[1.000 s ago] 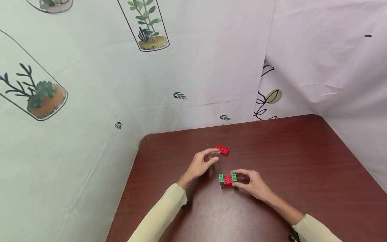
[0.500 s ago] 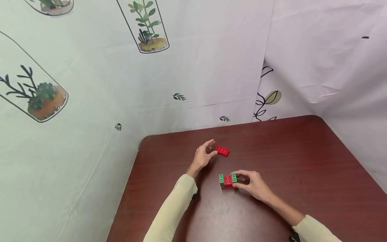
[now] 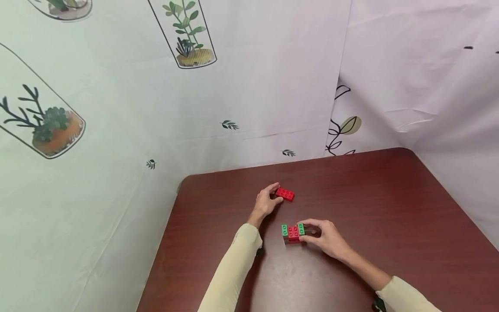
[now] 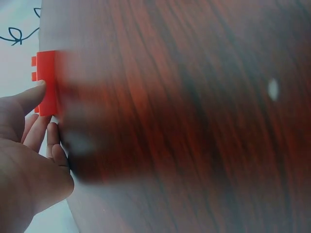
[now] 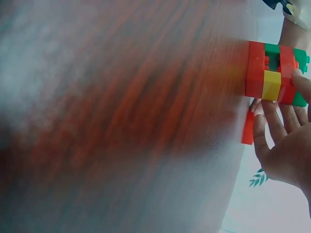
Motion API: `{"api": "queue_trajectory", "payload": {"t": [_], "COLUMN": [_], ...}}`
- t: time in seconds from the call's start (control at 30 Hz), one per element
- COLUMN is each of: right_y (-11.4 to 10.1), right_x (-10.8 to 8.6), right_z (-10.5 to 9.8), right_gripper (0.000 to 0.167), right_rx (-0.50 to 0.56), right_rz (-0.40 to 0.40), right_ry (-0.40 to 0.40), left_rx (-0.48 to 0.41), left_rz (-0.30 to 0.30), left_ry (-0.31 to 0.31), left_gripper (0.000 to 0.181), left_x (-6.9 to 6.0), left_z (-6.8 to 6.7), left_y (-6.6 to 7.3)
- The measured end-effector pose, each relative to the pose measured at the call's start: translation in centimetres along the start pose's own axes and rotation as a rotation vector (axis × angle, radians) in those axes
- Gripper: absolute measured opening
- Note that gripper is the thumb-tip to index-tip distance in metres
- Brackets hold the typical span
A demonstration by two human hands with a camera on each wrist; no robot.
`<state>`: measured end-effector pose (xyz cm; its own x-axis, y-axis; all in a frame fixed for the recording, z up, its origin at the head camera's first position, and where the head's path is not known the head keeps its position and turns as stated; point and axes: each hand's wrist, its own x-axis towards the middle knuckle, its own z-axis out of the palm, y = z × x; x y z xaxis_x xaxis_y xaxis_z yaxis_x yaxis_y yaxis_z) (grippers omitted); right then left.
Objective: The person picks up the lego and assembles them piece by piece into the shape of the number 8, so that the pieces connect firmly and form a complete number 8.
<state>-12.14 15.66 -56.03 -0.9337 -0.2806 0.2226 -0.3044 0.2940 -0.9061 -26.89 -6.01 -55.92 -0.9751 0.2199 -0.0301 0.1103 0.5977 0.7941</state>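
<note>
A red toy brick (image 3: 286,194) with studs lies flat toward the back of the table. My left hand (image 3: 266,203) is at its left end, thumb on the near side and fingers on the far side. In the left wrist view, the thumb tip overlaps the side of the brick (image 4: 47,68). My right hand (image 3: 328,237) grips the right end of a brick stack (image 3: 293,233), thumb in front and fingers behind. From the right wrist, the stack (image 5: 255,73) has a red bottom, a yellow and a green brick above, then red, then green ones on top.
The dark red wooden table (image 3: 358,195) carries both brick pieces. Behind and to the left hangs a pale cloth (image 3: 253,86) printed with plants, meeting the table's back edge. The right side also has hanging cloth (image 3: 448,99).
My left hand has moved away and to the right, coming round the left end of the red brick. The right hand and the brick stack have stayed in place.
</note>
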Motion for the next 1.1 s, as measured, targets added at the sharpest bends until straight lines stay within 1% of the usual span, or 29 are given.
{"api": "queue_trajectory", "payload": {"t": [0.2, 0.43, 0.57, 0.7, 0.93, 1.1], "right_y": [0.0, 0.1, 0.1, 0.1, 0.0, 0.0], "right_x": [0.0, 0.0, 0.0, 0.0, 0.0, 0.0], "right_z": [-0.1, 0.0, 0.0, 0.0, 0.0, 0.0], "right_gripper": [0.034, 0.034, 0.035, 0.035, 0.036, 0.036], "right_rx": [-0.018, -0.006, 0.002, 0.005, -0.001, -0.006], "right_rz": [0.008, 0.009, 0.010, 0.013, 0.016, 0.018], "right_ry": [0.001, -0.003, -0.001, -0.001, -0.004, -0.004], "left_rx": [-0.019, -0.001, 0.005, 0.003, -0.018, -0.032], "left_rz": [-0.005, -0.012, -0.003, 0.020, 0.024, 0.051], "left_ry": [0.014, 0.041, 0.037, 0.024, -0.001, 0.001], "left_gripper": [0.054, 0.045, 0.041, 0.039, 0.038, 0.039], "left_x": [0.1, -0.2, -0.5, -0.8, -1.3, -1.9], "left_z": [0.3, 0.3, 0.0, -0.6, -1.2, -1.7], "left_y": [-0.1, -0.2, -0.2, -0.2, -0.4, -0.4]}}
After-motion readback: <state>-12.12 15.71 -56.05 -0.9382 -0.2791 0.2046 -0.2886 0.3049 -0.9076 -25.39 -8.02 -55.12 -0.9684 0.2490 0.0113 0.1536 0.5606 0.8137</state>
